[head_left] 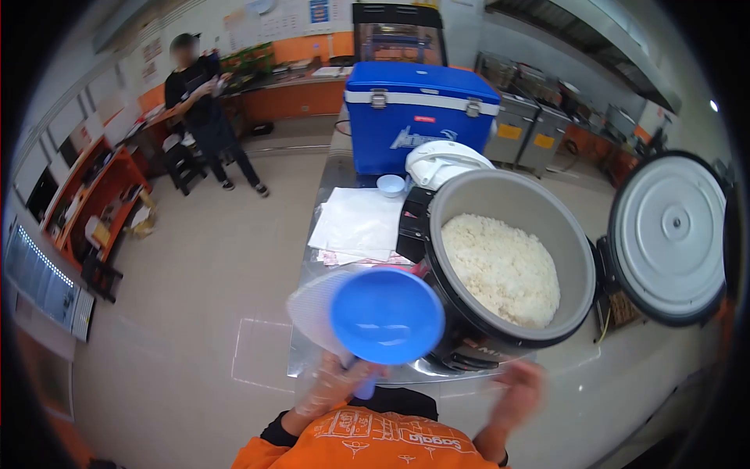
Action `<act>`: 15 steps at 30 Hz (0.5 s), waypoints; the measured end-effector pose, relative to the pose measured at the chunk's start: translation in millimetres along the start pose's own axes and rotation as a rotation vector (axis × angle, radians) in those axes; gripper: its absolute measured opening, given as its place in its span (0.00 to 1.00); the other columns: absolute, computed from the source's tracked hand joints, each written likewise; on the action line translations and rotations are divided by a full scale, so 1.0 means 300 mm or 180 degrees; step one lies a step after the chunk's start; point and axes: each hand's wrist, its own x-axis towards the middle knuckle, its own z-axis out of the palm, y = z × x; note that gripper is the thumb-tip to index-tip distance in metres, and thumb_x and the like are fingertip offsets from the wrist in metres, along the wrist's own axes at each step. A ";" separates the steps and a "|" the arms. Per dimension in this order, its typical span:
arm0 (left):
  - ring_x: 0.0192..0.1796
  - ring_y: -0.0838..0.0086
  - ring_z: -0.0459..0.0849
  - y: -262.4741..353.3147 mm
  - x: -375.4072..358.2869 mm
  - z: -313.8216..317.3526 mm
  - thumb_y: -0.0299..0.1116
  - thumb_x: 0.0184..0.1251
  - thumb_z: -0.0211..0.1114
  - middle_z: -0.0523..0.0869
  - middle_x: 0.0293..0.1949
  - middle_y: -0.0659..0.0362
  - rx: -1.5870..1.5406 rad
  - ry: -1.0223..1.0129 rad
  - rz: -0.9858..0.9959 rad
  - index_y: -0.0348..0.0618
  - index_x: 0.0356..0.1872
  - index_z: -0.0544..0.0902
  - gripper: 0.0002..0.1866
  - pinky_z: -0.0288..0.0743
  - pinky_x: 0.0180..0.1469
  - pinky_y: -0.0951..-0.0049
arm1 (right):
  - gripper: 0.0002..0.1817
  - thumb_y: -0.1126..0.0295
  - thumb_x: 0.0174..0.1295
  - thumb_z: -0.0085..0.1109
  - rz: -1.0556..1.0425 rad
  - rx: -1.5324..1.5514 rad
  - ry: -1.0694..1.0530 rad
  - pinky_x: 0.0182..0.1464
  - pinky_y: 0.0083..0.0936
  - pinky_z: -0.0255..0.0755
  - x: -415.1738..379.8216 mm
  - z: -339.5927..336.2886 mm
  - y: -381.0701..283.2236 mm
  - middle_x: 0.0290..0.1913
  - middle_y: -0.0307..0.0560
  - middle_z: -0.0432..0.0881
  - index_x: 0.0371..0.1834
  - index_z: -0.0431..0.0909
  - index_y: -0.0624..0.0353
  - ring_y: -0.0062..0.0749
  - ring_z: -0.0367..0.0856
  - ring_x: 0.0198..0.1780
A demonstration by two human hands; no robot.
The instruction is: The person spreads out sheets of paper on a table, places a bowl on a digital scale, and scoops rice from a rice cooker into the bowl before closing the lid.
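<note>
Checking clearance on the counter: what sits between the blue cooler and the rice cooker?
In the head view, a white lidded appliance sits between the cooler and the rice cooker, with a small white cup beside it.

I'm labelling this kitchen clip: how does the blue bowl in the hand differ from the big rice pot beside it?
The blue bowl is small and bright blue; the rice pot is much larger, grey inside with a dark outer shell. The bowl looks empty, while the pot holds a bed of white rice. The bowl is held up in the left hand; the pot stands on the steel table with its lid swung open. Both are round and open-topped.
</note>
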 end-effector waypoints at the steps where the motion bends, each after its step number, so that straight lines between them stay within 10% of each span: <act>1: 0.33 0.69 0.85 0.005 0.002 0.003 0.29 0.62 0.66 0.83 0.41 0.55 0.0064 -0.0295 -0.0233 0.36 0.48 0.76 0.15 0.79 0.35 0.70 | 0.30 0.48 0.67 0.45 0.0335 0.0106 -0.1099 0.40 0.25 0.74 0.044 0.118 -0.061 0.48 0.51 0.75 0.54 0.71 0.68 0.32 0.78 0.40; 4: 0.40 0.70 0.85 0.007 0.033 -0.013 0.35 0.60 0.68 0.84 0.41 0.54 0.2957 -0.1193 0.0872 0.41 0.48 0.78 0.17 0.79 0.39 0.70 | 0.25 0.64 0.54 0.65 -0.0669 -0.0268 -0.2089 0.56 0.35 0.69 -0.005 0.173 0.060 0.54 0.57 0.76 0.54 0.75 0.64 0.45 0.76 0.54; 10: 0.47 0.78 0.79 -0.023 0.049 -0.043 0.45 0.69 0.58 0.79 0.56 0.61 0.1761 -0.1735 0.0745 0.44 0.57 0.74 0.21 0.71 0.44 0.77 | 0.15 0.70 0.63 0.53 -0.0181 0.0195 -0.1614 0.48 0.31 0.72 0.110 0.075 -0.164 0.44 0.52 0.80 0.51 0.74 0.65 0.38 0.80 0.43; 13: 0.25 0.88 0.72 -0.038 0.046 -0.089 0.44 0.72 0.54 0.84 0.42 0.61 0.0629 -0.1001 0.0222 0.40 0.45 0.81 0.17 0.62 0.26 0.85 | 0.11 0.75 0.68 0.43 -0.0450 -0.1692 -0.0626 0.31 0.28 0.74 0.331 -0.041 -0.248 0.28 0.52 0.81 0.45 0.74 0.69 0.38 0.81 0.27; 15: 0.18 0.88 0.68 -0.099 0.054 -0.170 0.43 0.72 0.54 0.85 0.34 0.60 -0.0043 -0.0426 0.0004 0.38 0.42 0.81 0.17 0.58 0.20 0.85 | 0.11 0.77 0.63 0.47 -0.1755 -0.2948 0.0097 0.28 0.39 0.69 0.532 0.073 -0.315 0.26 0.62 0.77 0.49 0.68 0.65 0.50 0.80 0.28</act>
